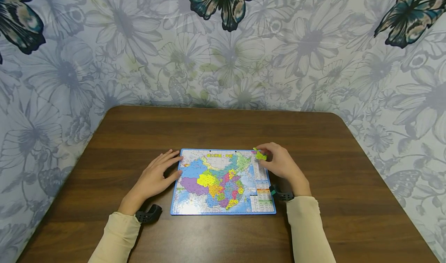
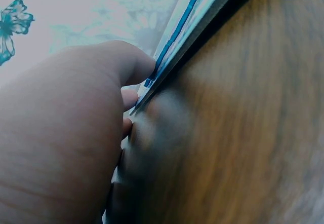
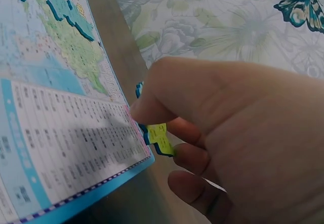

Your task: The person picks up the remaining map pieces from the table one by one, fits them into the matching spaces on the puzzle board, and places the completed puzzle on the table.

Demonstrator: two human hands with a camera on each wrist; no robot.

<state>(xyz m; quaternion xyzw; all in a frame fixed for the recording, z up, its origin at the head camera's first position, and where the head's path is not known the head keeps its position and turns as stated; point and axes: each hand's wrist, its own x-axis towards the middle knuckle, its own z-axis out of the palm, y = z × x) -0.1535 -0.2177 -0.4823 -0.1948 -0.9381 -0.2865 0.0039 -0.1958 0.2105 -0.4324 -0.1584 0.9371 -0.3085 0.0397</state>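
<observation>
A map puzzle board (image 1: 195, 207) with a blue rim lies flat on the table, with several coloured pieces in place on it. Its upper right part shows a flat pale green area (image 3: 76, 57) beside the raised pieces. My right hand (image 1: 283, 164) pinches a yellow-green puzzle piece (image 1: 260, 155) between thumb and fingers over the board's top right corner. In the right wrist view, part of that piece (image 3: 159, 135) shows below the thumb. My left hand (image 1: 155, 176) lies at the board's left edge with fingers extended, fingertips and thumb touching the rim.
The brown wooden table (image 1: 223, 129) reaches to a wall covering (image 1: 244, 69) with flowers and butterflies. A black wrist device (image 1: 149, 214) is on the left wrist and another (image 1: 281, 193) on the right. Printed tables (image 3: 76, 143) run down the board's right side.
</observation>
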